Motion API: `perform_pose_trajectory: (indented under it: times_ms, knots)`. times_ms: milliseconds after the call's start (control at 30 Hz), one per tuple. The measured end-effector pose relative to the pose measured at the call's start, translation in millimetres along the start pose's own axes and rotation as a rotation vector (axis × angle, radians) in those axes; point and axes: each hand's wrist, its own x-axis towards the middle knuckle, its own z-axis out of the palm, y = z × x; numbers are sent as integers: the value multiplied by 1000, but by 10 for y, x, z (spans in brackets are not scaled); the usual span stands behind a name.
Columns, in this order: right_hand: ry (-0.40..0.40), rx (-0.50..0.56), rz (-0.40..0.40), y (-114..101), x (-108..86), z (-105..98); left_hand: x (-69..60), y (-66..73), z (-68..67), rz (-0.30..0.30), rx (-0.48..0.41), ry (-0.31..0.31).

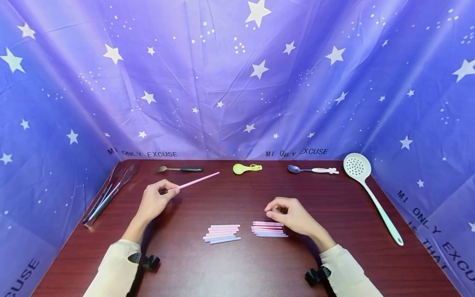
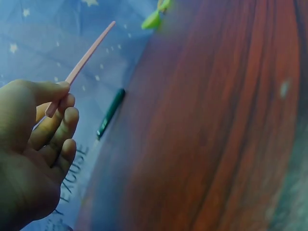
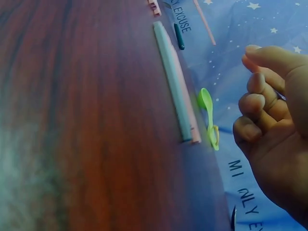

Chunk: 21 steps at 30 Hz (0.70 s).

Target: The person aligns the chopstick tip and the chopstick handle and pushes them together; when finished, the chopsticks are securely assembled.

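Head view: left hand (image 1: 157, 200) pinches a pink stick (image 1: 199, 180) aslant above the reddish-brown table (image 1: 222, 272); right hand (image 1: 291, 214), loosely curled, grasps nothing near grouped sticks (image 1: 267, 229). Starred purple-blue cloth (image 1: 208, 82) hangs behind.

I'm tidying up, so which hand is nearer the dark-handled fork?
Left. The left hand is just in front of the fork; the right hand is farther off, to its right.
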Motion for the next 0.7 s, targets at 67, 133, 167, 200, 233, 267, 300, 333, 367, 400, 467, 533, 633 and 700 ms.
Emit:
perform_pose_trajectory:
  times_ms: [67,133,167,200,233,267,300,333,367,400,467,533,633,700]
  knots:
    - [-9,-18,11,33,-6,9,25,-67,13,-6,15,12]
    - [-18,-29,16,67,-11,19,47,-121,28,-18,28,23]
    - [-21,-33,16,83,-11,25,57,-141,34,-23,36,27]
    - [-22,-35,13,99,-11,32,68,-161,42,-28,44,32]
    - [-23,-37,12,116,-10,39,77,-179,49,-34,52,36]
    - [-25,-41,11,132,-10,45,87,-197,58,-43,60,44]
    - [-27,-43,9,147,-10,53,96,-212,66,-50,67,50]
    - [-30,-45,9,160,-11,60,104,-227,74,-57,75,56]
    - [-34,-49,12,173,-13,70,111,-242,82,-60,82,61]
    - [-38,-53,11,183,-15,78,116,-257,91,-65,87,67]
    - [-45,-59,5,198,-19,98,120,-284,110,-70,97,79]
    - [-46,-64,-1,204,-20,121,120,-311,131,-63,112,90]
    - [-47,-74,-5,203,-19,159,111,-341,166,-24,153,109]
    - [-46,-90,1,206,-21,184,107,-362,191,13,184,120]
